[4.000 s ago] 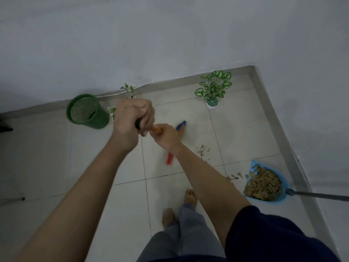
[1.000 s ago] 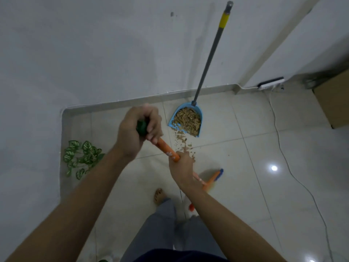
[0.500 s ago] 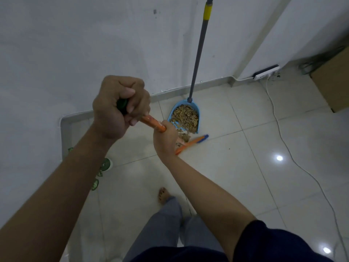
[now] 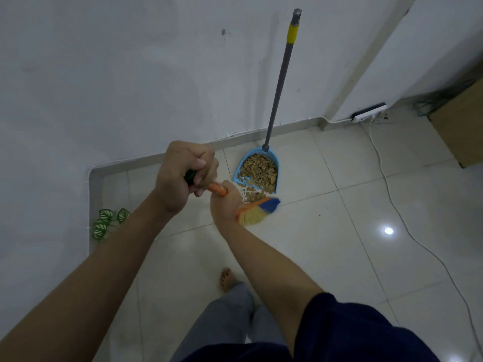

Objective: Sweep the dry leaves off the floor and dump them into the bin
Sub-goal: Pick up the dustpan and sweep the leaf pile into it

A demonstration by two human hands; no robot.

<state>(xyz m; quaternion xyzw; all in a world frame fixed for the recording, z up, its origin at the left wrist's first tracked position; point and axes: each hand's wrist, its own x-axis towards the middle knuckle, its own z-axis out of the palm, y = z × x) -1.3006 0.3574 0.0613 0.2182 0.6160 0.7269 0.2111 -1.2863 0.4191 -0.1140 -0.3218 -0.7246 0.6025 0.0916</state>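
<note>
Since half a second ago the broom head (image 4: 258, 210) has swung down and nearer, its yellow and blue bristles now fanned out just short of the dustpan's mouth, and the dustpan's pole stands fully in view.

At the far left the floor ends in a corner where two grey skirting edges meet; a variegated green plant (image 4: 108, 222) sits there against the left wall. The left hand (image 4: 183, 176) is fisted tight around the green top of the broom handle, and the right hand (image 4: 224, 202) is wrapped lower down on the orange shaft, fingers closed round it. Just beyond, a small scatter of dry leaves (image 4: 252, 195) lies on the tile at the lip of the blue dustpan (image 4: 275, 163), which is heaped with brown leaves and stands near the far wall, its grey pole (image 4: 278, 87) leaning up against the wall.

Right of the dustpan the tiles lie open, crossed only by a white cable (image 4: 392, 199) running from a power strip (image 4: 368, 112) at the far skirting. A brown cabinet (image 4: 462, 126) closes the far right.
</note>
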